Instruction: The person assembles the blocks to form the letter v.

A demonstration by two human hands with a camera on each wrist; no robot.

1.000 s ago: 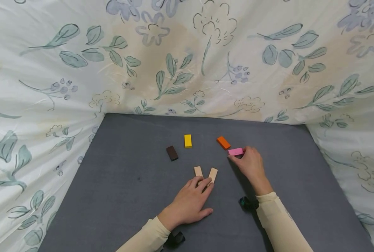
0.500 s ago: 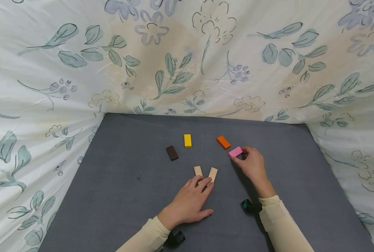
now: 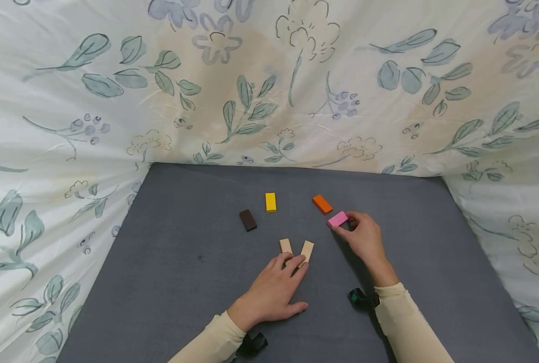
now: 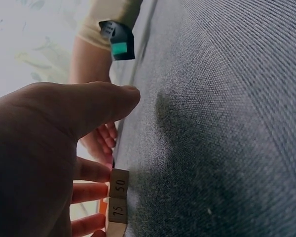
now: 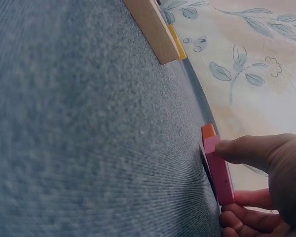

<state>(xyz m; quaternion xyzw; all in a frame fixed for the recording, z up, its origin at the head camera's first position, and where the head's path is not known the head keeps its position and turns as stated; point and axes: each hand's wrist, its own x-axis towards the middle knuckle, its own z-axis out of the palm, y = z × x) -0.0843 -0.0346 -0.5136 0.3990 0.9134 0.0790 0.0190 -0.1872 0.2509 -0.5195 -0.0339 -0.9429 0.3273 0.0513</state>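
My right hand (image 3: 364, 242) pinches a small pink block (image 3: 338, 219) by its ends, thumb at one and fingers at the other. In the right wrist view the pink block (image 5: 219, 170) stands close to the cloth, with an orange block (image 5: 208, 131) just beyond it. The fingers of my left hand (image 3: 269, 295), spread and fairly straight, rest on two plain wooden blocks, one on the left (image 3: 285, 245) and one on the right (image 3: 307, 248). Their ends, in the left wrist view, carry the printed numbers 50 (image 4: 119, 183) and 75 (image 4: 117, 210).
Farther back on the grey cloth (image 3: 183, 282) lie a dark brown block (image 3: 248, 220), a yellow block (image 3: 271, 202) and the orange block. A floral curtain (image 3: 269, 101) closes off the back and both sides.
The pink block has been turned so that its right end points farther back, then shifted slightly left. The right forearm has swung a little to the right. My left hand stays in place.
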